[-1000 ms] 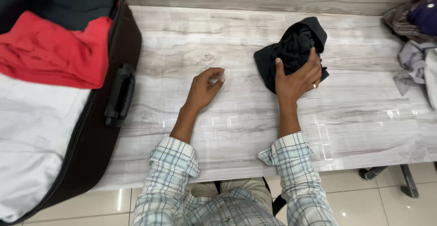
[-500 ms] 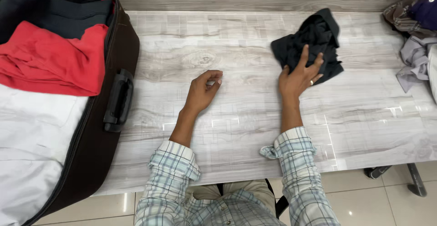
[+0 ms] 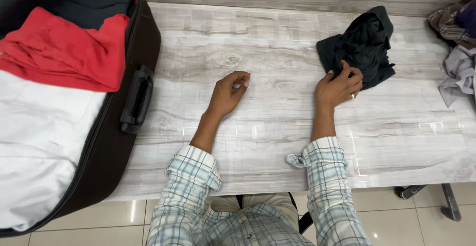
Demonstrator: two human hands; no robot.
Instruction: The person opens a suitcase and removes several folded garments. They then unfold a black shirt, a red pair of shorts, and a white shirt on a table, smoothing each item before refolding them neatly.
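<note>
A crumpled black garment [image 3: 362,43] lies on the pale wood-grain table [image 3: 277,122] at the right. My right hand [image 3: 340,87] rests at its near edge, with the fingers curled onto the cloth and a ring on one finger. My left hand [image 3: 229,93] lies on the bare table near the middle. Its fingers are loosely curled, thumb against fingertips, and nothing shows in it. Both forearms come out of rolled-up plaid sleeves.
An open dark suitcase [image 3: 111,142] fills the left side and overhangs the table's front edge. It holds a red garment [image 3: 69,53], white cloth [image 3: 39,142] and dark clothes. More clothes [image 3: 458,53] are piled at the right edge. Tiled floor lies below.
The black garment has slid to the right across the table under my right hand, which went from flat on top of it to curled at its near edge. My left hand stayed put.
</note>
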